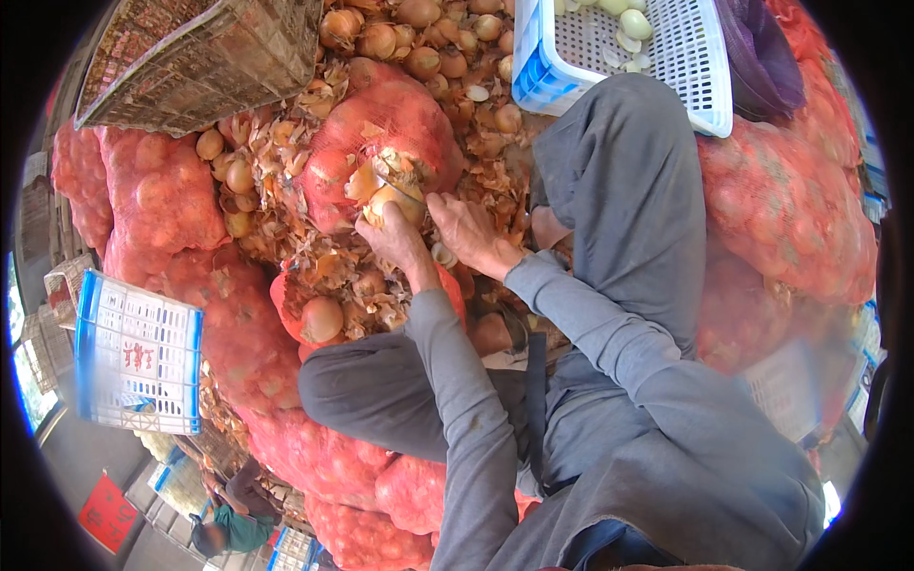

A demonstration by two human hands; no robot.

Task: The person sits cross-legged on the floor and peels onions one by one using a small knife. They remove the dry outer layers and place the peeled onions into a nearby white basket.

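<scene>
My left hand (397,241) grips a yellow onion (400,205) from below, thumb against its side. Loose dry skin hangs from the onion's upper left. My right hand (468,230) is shut on a small knife (405,191); its thin blade lies across the top of the onion, and the handle is hidden in the fingers. Just beyond both hands sits a full red mesh sack (389,107). Nearer to me, between the legs, an open red mesh sack (283,296) shows a whole onion (322,319) among loose skins.
A blue-and-white plastic crate (535,82) with peeled onions (635,25) stands beyond my right knee. At upper left is a dirty plastic crate (207,68). Filled mesh sacks (785,207) flank me. A white crate (146,350) rests at left; a person (235,524) is farther off.
</scene>
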